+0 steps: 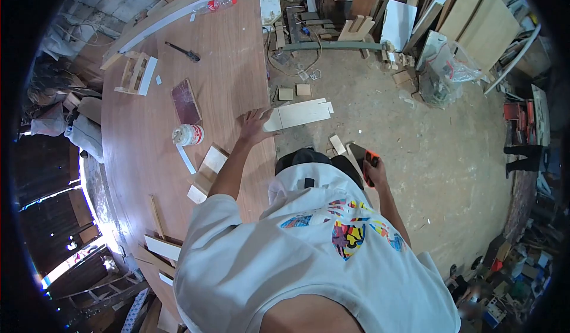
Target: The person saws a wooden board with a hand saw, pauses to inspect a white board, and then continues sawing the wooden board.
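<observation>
My left hand lies with fingers spread on the end of a pale wooden board at the table's right edge. The board sticks out past the edge over the floor. A thin line crosses it near the hand, and its far end has a stepped cut. Lower and to the right, my right hand is closed around the orange and black handle of a hand saw. The saw's blade points up and left, apart from the board. A small wood offcut is close to the blade.
The brown tabletop holds a white tub, a dark red block, a black tool, a wooden frame and a plastic bottle. Two small blocks are beyond the board. Planks lean at the back right near a plastic bag.
</observation>
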Motion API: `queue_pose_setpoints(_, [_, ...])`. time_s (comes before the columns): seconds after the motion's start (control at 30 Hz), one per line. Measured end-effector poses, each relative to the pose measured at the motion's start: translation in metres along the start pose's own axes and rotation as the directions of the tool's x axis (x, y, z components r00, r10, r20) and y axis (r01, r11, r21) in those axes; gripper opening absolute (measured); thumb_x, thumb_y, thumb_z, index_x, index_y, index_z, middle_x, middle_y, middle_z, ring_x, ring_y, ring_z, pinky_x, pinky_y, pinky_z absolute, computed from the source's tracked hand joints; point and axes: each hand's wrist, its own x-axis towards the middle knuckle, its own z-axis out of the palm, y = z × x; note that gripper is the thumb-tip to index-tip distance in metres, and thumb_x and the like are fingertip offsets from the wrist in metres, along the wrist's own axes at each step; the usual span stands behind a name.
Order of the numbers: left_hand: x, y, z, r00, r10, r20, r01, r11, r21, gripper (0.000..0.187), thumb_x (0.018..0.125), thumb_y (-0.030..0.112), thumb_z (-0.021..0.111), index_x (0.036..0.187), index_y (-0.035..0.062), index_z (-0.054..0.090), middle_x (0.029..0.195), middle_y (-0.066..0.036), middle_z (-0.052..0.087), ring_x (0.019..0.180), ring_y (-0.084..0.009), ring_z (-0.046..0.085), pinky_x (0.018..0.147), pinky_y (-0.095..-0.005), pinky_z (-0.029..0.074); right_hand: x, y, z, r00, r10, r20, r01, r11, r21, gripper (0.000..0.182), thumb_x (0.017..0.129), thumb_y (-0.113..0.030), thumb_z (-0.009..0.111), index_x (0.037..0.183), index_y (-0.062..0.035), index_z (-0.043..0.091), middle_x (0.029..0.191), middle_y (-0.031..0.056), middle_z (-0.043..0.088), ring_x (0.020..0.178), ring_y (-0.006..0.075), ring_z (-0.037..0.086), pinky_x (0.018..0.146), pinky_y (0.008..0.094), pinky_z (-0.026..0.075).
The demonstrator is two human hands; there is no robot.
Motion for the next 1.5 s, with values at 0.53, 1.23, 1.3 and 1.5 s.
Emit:
queue_pose_setpoints(0.53, [0.02, -0.018, 0.006, 0.99, 0.142, -0.008, -0.139, 0.976, 0.168, 0.072, 0.084, 0.052, 0.054, 0.142, 0.0143, 0.034, 0.149, -0.008, 0.029, 0.138, -0.0254, 0.025, 0.114, -0.0453, 0.018, -0.092, -0.249, 0.061, 0.96, -0.23, 0.16, 0.209, 0.968, 0.136, 0.021, 0.083, 0.001, 0.058, 0.101, -0.0009, 0.048, 0.073, 0.0025, 0.054, 0.063, 0.0102, 0.051, 0.058, 0.0261, 0.042])
queue_pose_setpoints(1.23, [0.02, -0.019, 0.008, 0.992, 0.11, -0.054, -0.11, 0.994, -0.002, 0.062, 0.09, 0.043, 0.046, 0.143, 0.0117, 0.034, 0.15, -0.01, 0.027, 0.141, -0.0254, 0.021, 0.114, -0.0446, 0.016, -0.111, -0.275, 0.136, 0.88, -0.358, 0.312, 0.293, 0.927, 0.235, 0.025, 0.081, 0.001, 0.056, 0.103, -0.0007, 0.046, 0.074, 0.0114, 0.055, 0.066, 0.0142, 0.054, 0.061, 0.0297, 0.044])
queue_pose_setpoints(1.3, [0.02, -0.018, 0.008, 0.991, 0.117, -0.071, -0.117, 0.993, -0.007, 0.061, 0.09, 0.043, 0.046, 0.142, 0.0112, 0.036, 0.15, -0.011, 0.028, 0.14, -0.0258, 0.022, 0.114, -0.0447, 0.017, -0.115, -0.28, 0.138, 0.897, -0.329, 0.297, 0.261, 0.933, 0.246, 0.024, 0.08, 0.001, 0.056, 0.102, -0.0011, 0.046, 0.074, 0.0115, 0.056, 0.067, 0.0142, 0.055, 0.06, 0.0298, 0.044])
queue_pose_setpoints(1.5, [0.022, -0.02, 0.008, 0.984, 0.133, -0.115, -0.142, 0.987, -0.076, 0.06, 0.09, 0.042, 0.046, 0.14, 0.0098, 0.04, 0.148, -0.013, 0.031, 0.14, -0.0267, 0.025, 0.113, -0.045, 0.018, -0.122, -0.287, 0.138, 0.901, -0.262, 0.345, 0.185, 0.953, 0.24, 0.026, 0.08, 0.001, 0.056, 0.104, -0.0012, 0.045, 0.072, 0.0122, 0.056, 0.064, 0.0163, 0.056, 0.059, 0.0307, 0.044])
